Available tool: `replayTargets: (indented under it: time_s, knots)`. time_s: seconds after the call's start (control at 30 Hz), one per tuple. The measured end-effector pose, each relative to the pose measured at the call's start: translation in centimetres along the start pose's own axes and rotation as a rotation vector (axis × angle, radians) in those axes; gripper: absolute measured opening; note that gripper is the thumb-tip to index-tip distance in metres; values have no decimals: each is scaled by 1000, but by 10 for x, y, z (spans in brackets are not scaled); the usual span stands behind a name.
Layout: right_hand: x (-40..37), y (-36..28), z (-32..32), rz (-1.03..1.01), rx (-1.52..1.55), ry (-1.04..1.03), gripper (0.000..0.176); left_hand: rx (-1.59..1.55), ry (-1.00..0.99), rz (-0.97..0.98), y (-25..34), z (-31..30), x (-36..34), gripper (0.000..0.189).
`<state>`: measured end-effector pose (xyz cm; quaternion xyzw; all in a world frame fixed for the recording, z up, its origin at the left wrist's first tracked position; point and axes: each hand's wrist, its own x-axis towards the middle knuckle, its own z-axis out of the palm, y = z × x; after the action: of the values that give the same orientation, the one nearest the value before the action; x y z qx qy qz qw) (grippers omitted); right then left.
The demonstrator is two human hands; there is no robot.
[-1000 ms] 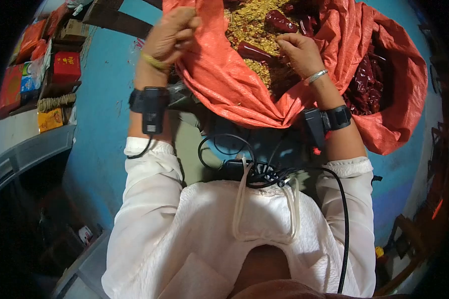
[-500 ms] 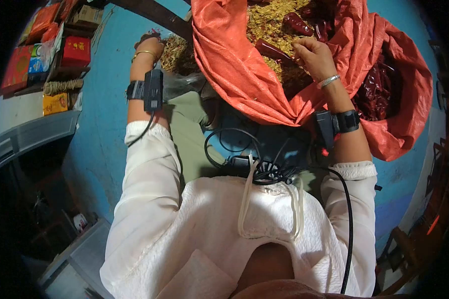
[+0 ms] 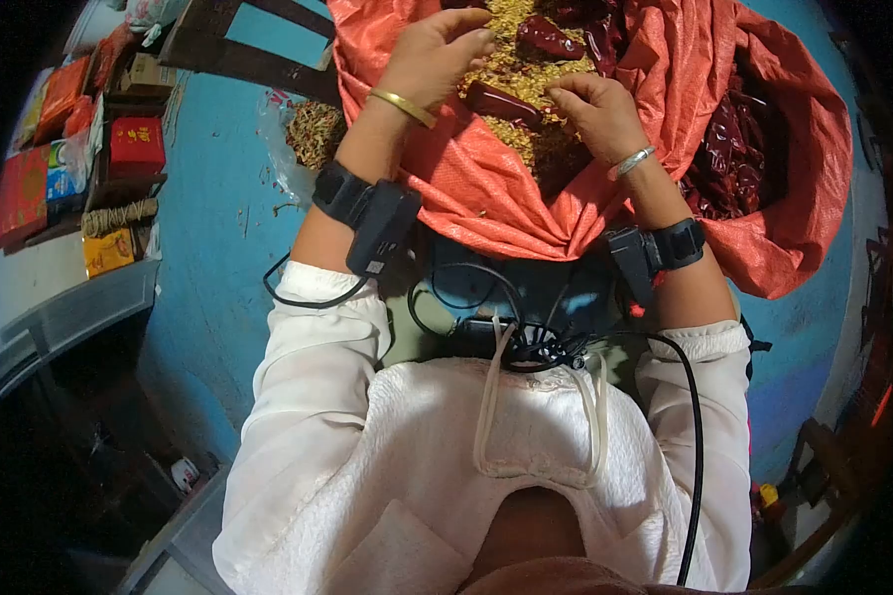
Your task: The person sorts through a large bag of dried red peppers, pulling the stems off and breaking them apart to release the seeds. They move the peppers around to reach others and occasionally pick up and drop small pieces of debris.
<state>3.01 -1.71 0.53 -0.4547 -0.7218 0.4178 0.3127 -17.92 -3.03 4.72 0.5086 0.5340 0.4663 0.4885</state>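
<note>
My left hand point(image 3: 429, 61) hovers over the left rim of an orange-red woven sack point(image 3: 496, 213), thumb and fingers apart, holding nothing I can see. Inside that sack lie yellow chili seeds point(image 3: 511, 74) with several dark red dried chilies on top. One dried chili point(image 3: 506, 103) rests between my two hands, touching neither visibly. My right hand point(image 3: 602, 119) is over the right part of the seeds, with fingertips pinched together; anything between them is too small to make out. Another glossy dried chili point(image 3: 549, 38) sits farther back.
A second orange-red sack point(image 3: 804, 233) full of dried chilies point(image 3: 734, 154) stands at the right. On the blue floor point(image 3: 208, 228) at left is a clear plastic bag with chili stems point(image 3: 315, 134). A dark wooden chair point(image 3: 203, 40) and shelves with boxes point(image 3: 137, 146) stand beyond. Cables lie across my lap.
My left hand has moved right, from the bag of stems to above the sack of seeds, and its fingers are apart. My right hand has shifted slightly left, still pinched.
</note>
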Motion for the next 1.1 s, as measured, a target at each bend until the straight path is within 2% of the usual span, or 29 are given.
replayTargets:
  time_s: [0.07, 0.13, 0.17, 0.23, 0.37, 0.43, 0.5, 0.63, 0.77, 0.87, 0.9, 1.0, 1.03, 1.1]
  knots:
    - [1, -2, -1, 55, 30, -17, 19, -90, -16, -29, -28, 1, 22, 24]
    - [7, 3, 0, 84, 5, -31, 19, 172, 146, -5, -39, 1, 37, 32]
    - [10, 5, -2, 81, 7, -29, 19, 175, 146, -2, -43, -6, 43, 32]
    - [12, 7, -5, -11, -17, 5, 20, 1154, 299, 77, -44, -25, 47, 29]
    - [18, 9, -6, 72, 41, -2, 21, 1185, 195, -30, -42, -33, 48, 29]
    - [21, 11, -3, 38, 19, -1, 22, 1341, 141, -169, -36, -22, 48, 29]
    - [21, 10, 0, 39, 9, -25, 22, 1334, 107, -143, -37, -16, 48, 30]
    - [21, 8, -6, 7, -46, -69, 18, 1378, 142, -341, -39, -9, 61, 28]
    - [24, 10, -11, 147, 56, -88, 19, 1334, 145, -351, -33, -10, 63, 25]
    - [26, 17, -8, 80, 23, -45, 21, 1305, 184, -115, -32, -9, 58, 19]
    - [26, 14, -8, 92, 27, -45, 21, 1306, 171, -121, -26, -5, 57, 19]
    - [26, 8, -9, 112, 27, -48, 21, 974, 136, 31, -25, 6, 56, 18]
    - [26, 8, -9, 117, 26, -53, 21, 971, 134, 26, -30, 9, 57, 18]
    - [26, 11, -9, 92, 5, -47, 22, 1000, 130, 171, -35, 16, 57, 19]
